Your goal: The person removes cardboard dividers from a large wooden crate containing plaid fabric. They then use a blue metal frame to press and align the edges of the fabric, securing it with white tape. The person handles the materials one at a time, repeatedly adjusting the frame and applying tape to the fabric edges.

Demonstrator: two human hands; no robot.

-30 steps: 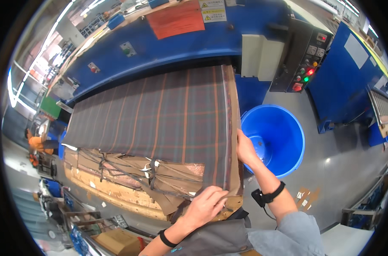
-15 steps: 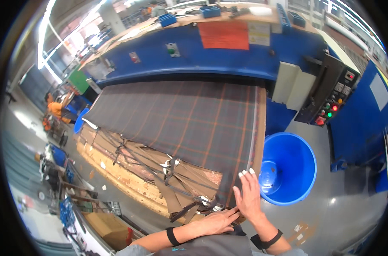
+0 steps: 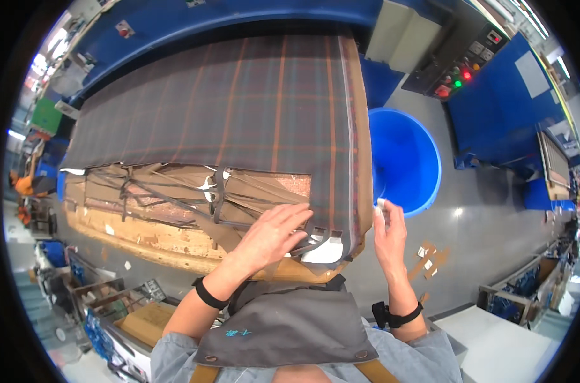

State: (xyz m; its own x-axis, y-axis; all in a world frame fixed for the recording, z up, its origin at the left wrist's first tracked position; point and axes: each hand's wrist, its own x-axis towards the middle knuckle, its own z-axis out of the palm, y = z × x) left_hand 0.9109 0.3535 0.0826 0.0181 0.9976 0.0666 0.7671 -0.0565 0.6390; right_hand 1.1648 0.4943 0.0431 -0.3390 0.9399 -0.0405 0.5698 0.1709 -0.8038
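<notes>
A dark plaid fabric with orange lines lies in a flat layer over a brown-edged board. Near its front right corner my left hand lies with fingers extended, over brown fabric strips and beside a cut edge of the plaid. Just beyond the board's right edge is my right hand, fingers raised and thumb slightly apart, with nothing visible in it. White coverings sit on some of its fingertips. A white piece shows under small slots at the fabric's front corner.
A large blue bin stands right of the worn wooden table edge. Behind the fabric is a blue machine, with a lit control panel at its right. Scraps litter the grey floor. A person in orange is far left.
The view has tilted down toward the table front. My left hand has moved from beside the right onto the strips; my right hand has shifted off the fabric past the board's right edge.
</notes>
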